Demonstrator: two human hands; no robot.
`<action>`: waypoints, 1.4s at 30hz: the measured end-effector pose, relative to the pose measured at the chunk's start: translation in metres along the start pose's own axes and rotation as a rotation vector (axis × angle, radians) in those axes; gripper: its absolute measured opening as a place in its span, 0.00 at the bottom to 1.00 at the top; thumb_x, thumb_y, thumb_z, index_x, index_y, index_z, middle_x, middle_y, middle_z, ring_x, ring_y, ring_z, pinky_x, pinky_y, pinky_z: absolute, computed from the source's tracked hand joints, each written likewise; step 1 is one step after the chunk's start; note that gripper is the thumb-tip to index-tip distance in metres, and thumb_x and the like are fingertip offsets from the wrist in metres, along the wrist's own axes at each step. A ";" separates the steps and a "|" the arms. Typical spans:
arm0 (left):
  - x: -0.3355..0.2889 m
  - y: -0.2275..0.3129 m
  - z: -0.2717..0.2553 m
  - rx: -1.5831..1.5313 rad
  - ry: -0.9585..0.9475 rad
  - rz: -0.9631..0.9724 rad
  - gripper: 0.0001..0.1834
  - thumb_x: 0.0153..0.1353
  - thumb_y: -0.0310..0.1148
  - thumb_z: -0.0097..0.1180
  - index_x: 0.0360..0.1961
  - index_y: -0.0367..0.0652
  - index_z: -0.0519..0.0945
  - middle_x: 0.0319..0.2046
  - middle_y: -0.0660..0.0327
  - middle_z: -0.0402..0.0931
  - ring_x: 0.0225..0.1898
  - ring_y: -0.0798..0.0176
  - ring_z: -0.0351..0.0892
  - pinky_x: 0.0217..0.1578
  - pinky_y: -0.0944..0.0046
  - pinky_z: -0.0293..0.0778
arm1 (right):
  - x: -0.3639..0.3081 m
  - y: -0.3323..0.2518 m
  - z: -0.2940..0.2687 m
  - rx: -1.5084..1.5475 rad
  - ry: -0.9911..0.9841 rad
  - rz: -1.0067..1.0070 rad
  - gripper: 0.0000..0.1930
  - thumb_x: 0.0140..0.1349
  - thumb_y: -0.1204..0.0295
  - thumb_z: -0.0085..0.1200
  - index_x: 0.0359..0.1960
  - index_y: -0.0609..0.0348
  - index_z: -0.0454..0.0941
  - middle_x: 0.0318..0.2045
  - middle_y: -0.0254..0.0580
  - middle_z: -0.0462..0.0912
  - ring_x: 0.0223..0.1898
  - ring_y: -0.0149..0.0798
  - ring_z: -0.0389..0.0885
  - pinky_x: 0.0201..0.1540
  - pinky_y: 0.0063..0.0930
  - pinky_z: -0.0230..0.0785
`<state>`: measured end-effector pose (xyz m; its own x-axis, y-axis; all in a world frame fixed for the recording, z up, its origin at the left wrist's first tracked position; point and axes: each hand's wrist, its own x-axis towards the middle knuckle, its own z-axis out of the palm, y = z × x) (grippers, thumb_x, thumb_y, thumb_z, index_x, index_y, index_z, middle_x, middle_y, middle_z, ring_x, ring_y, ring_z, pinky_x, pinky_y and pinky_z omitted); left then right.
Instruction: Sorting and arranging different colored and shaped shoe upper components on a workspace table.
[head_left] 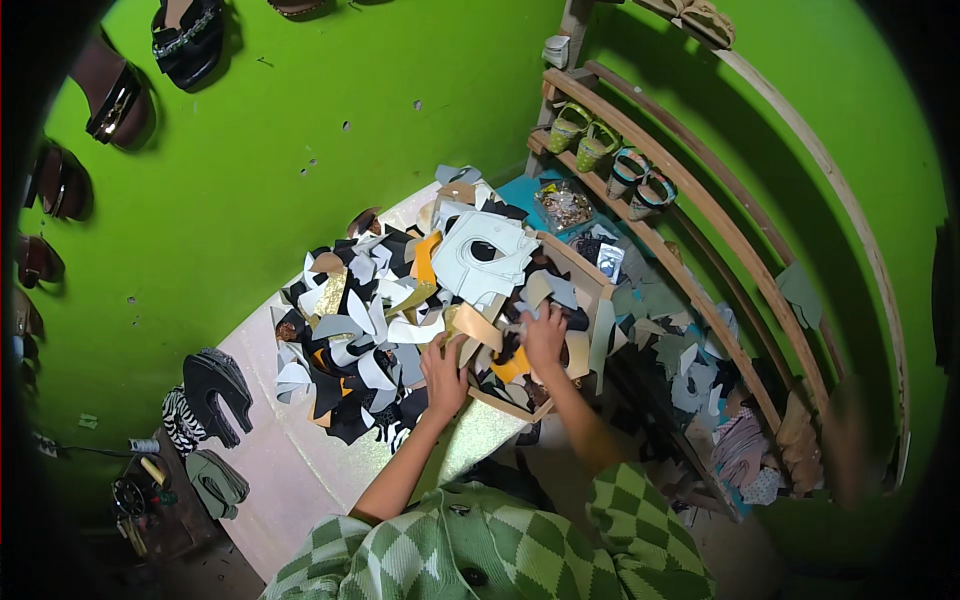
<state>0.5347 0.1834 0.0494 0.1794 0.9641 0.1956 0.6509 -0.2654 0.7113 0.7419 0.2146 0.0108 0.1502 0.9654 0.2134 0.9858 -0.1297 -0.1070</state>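
Observation:
Both of my hands are in a heap of cut scraps that look like leather or synthetic sheet. My left hand [444, 376] rests at the near edge of the heap, its fingers apart, beside a tan scrap [478, 326] and a curved white piece [415, 329]. Over a shallow wooden tray [517, 410] of mixed scraps, my right hand [543, 342] reaches down with spread fingers among grey and dark pieces; its fingertips are partly hidden. An orange scrap [511, 366] lies between the hands. Beyond them sits a large pale sheet [480, 255] with a hole.
The heap covers much of a pale table [275, 470]. Stacked black U-shaped pieces [216, 395] and folded grey-green pieces [217, 484] lie at left. A wooden rack [690, 130] with small shoes stands at right, above more scraps [690, 380]. Sandals [115, 95] hang on the green wall.

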 end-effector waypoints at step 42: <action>0.069 -0.057 -0.050 -0.638 -0.062 -0.105 0.05 0.64 0.29 0.48 0.33 0.39 0.73 0.25 0.71 0.68 0.27 0.79 0.65 0.29 0.76 0.62 | -0.016 0.026 -0.090 0.647 -0.065 -0.141 0.15 0.40 0.82 0.59 0.33 0.62 0.73 0.35 0.46 0.77 0.39 0.54 0.76 0.41 0.37 0.69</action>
<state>0.4726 0.2649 0.0562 0.1937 0.9780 0.0774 0.1047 -0.0990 0.9896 0.7724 0.1752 0.0918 -0.0018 0.9774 0.2114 0.7481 0.1416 -0.6483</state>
